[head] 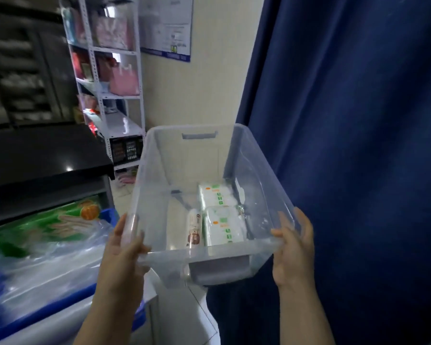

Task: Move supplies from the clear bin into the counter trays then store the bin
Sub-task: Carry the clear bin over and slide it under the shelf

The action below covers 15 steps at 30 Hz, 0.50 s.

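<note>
**Bin in both hands, supplies lying at its near right**

We hold the clear bin (209, 185) off the floor, tilted toward us, its long axis running from 6 o'clock at our body to 12 o'clock at the far handle slot. Our left hand (127, 247) is wrapped over the near-left corner of the rim, and our right hand (292, 245) is closed on the near-right corner; both are occupied, neither free to pick.

Inside, two white packs (220, 212) lie end to end along the same 6-to-12 line, in the right half of the bin floor. A small beige tube (194, 229) lies just beside the nearer pack, at its 9 o'clock. We judge the right hand the closer one to these supplies, which sit at about its 10 o'clock.

The blue trays (0, 295), covered by clear plastic sheeting (47, 265) and a green package (42, 225), lie at our 9 o'clock, beside the left hand. So we judge the bin must first swing left and be set down before either hand can reach in.
</note>
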{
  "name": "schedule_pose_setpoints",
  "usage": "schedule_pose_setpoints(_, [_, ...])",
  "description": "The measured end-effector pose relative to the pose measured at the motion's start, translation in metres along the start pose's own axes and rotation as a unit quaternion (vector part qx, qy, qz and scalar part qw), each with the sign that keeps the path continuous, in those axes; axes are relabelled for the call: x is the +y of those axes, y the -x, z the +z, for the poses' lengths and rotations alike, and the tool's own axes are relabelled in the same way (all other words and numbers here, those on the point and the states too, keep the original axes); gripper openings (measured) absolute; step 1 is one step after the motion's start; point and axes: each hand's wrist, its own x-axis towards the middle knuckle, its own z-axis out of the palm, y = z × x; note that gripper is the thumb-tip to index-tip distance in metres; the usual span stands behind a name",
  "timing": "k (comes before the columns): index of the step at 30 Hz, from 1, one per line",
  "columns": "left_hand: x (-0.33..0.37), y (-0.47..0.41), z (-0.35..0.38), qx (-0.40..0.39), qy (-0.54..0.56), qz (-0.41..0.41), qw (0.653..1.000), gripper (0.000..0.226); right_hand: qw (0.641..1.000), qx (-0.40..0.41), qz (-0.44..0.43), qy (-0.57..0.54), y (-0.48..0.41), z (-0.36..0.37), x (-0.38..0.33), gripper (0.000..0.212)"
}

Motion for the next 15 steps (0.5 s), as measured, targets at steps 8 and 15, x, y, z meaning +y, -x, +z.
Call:
schedule_pose_setpoints(8, [-0.026,-0.166,0.023,0.065,-0.007,0.052,0.997,0.059,0.994,-0.055,0.096,-0.002,-0.154,0.094,0.091,0.065])
schedule_pose_setpoints(15, [-0.047,-0.282,0.061,0.090,0.044,0.053,0.994,0.065,0.990,-0.100,0.096,0.002,-0.288,0.163,0.125,0.065])
